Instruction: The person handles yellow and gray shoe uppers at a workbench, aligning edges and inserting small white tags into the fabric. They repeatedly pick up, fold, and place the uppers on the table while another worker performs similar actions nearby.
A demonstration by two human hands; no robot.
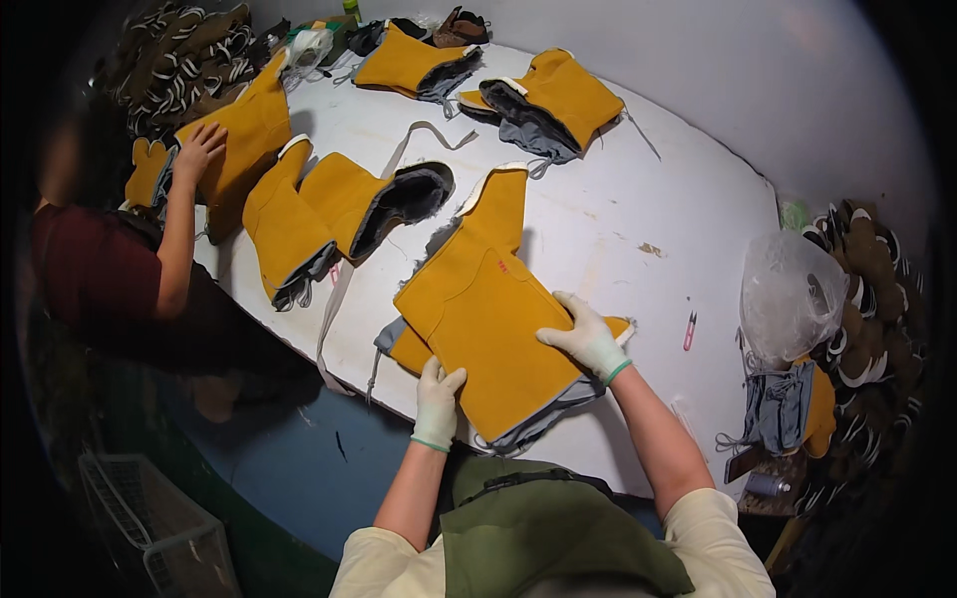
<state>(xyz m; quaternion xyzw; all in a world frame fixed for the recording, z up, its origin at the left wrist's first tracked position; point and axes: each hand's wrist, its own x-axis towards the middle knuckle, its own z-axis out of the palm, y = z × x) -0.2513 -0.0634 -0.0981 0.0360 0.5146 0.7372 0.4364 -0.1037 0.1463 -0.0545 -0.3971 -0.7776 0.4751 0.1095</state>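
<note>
A mustard-yellow boot upper (488, 309) with grey lining lies in front of me, its foot end pointing away and its lined opening toward me. My left hand (437, 404), in a white glove with a green cuff, is closed on its lower left edge. On the other side, my right hand (588, 341), gloved the same way, grips the right edge with the thumb on top. Beneath this piece, parts of a second yellow boot upper (409, 349) show at both sides. How far my fingers reach under the fabric is hidden.
More yellow boot uppers (399, 60) lie about the white table (658, 219). At the left, a co-worker's hand (202, 149) rests on one. Pink-handled thread snips (690, 331) and a clear plastic bag (793, 299) are on the right. Dark boot pieces (867, 289) are piled beyond; a crate (164, 528) stands lower left.
</note>
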